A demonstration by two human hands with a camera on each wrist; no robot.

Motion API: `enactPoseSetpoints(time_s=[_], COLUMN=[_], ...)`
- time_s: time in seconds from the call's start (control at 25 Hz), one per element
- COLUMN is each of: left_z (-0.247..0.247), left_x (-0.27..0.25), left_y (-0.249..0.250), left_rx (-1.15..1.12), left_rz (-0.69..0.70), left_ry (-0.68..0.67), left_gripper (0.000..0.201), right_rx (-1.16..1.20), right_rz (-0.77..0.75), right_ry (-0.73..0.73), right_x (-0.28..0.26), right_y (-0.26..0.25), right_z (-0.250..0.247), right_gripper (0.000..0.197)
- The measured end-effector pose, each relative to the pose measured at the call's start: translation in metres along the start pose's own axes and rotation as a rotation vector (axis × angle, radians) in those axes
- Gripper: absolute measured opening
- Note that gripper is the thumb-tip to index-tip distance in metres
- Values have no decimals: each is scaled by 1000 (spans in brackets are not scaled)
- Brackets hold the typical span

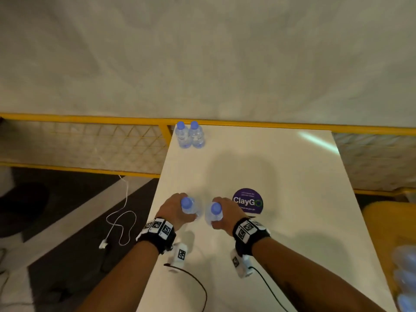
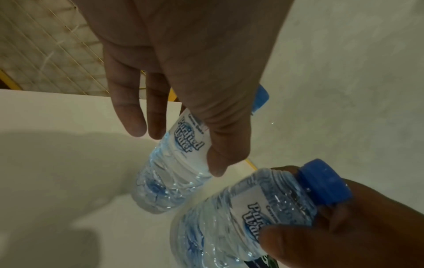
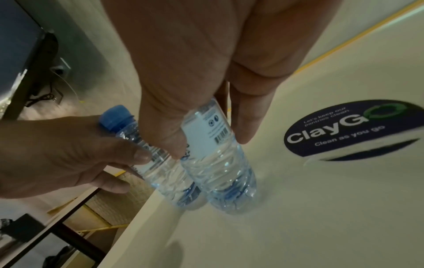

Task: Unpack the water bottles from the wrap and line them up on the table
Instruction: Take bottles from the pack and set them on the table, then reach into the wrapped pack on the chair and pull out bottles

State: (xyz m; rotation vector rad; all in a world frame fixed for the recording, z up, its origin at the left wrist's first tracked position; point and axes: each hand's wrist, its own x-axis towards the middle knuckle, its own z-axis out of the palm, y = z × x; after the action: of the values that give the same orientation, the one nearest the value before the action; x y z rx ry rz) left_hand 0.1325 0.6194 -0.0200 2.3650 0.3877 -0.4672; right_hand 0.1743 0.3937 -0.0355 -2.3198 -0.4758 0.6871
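Note:
My left hand grips a small clear water bottle with a blue cap; thumb and fingers wrap its label. My right hand grips a second such bottle round its label. Both bottles are upright, side by side, low over the near left part of the white table. I cannot tell whether their bases touch it. Two more bottles stand together at the table's far left corner. A blurred pack of bottles shows at the right edge.
A round purple ClayGo sticker lies on the table just right of my right hand. A yellow railing runs behind the table. A white cable lies on the floor to the left. A yellow seat stands at the right.

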Motion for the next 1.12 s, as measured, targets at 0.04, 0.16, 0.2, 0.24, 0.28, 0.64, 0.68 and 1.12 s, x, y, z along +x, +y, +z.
enactPoseSetpoints(time_s=[0.04,0.16,0.2,0.24,0.28,0.64,0.68,1.12], left_z=[1,0,-5,-7,-6,-11,-12,141], left_x=[9,26,24,24,27,14,4,-112], left_y=[-5,-3,9,19,25,27,26,150], left_rx=[8,62,81,108,139,175,134,182], left_rz=[5,27,34,38,35,15,-22,569], left_ry=[-7,-41,-46,-52,-61,-24,64,-323], left_gripper=[53,41,35,29,23,68,93,31], right_rx=[-2,8,11,0,-18,-33,-15,74], right_rz=[14,32,34,35,34,158,189,563], right_ry=[-2,24,31,42,52,30,44,113], right_x=[5,17,22,26,31,22,11,-277], right_y=[0,-4,-6,-10,-15,-16,-10,205], right_z=[4,8,7,6,3,-2,-4,-64], right_gripper=[45,47,47,46,45,96,102,15])
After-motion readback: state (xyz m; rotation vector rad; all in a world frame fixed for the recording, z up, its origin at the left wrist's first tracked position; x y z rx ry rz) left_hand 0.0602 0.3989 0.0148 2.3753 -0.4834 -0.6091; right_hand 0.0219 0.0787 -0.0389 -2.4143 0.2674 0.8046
